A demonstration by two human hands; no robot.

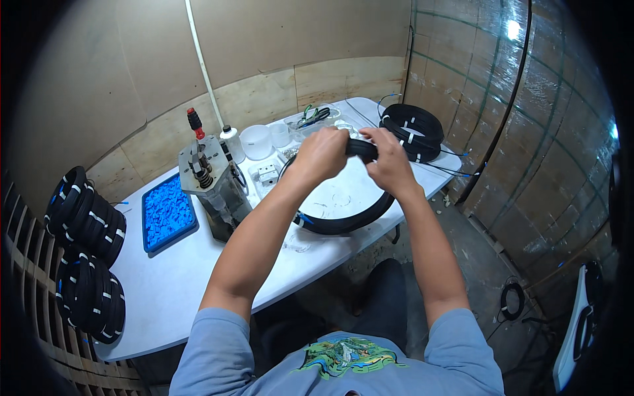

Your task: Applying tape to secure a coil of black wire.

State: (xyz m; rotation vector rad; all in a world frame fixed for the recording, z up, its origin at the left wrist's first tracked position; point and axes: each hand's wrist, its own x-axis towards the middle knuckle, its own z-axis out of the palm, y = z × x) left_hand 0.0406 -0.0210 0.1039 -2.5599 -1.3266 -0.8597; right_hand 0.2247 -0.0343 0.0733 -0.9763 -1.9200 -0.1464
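Observation:
A large coil of black cable (345, 223) is between my hands above the white table. One blue-tipped end shows at its near left side. My left hand (322, 155) is closed round the far part of the coil. A short way to the right, my right hand (388, 160) grips the same part with fingers curled over it. Between the two hands a thick black stretch of the bundle is visible. My left palm and the coil inside it are hidden.
Left of my arms stand a metal press (210, 173) and a tray of small blue pieces (150, 247). Stacked black coils sit at the left (89, 297) and far right (422, 122). Behind are plastic tubs (256, 142), a bottle (230, 140) and pliers (306, 113). A coil (512, 301) lies on the floor.

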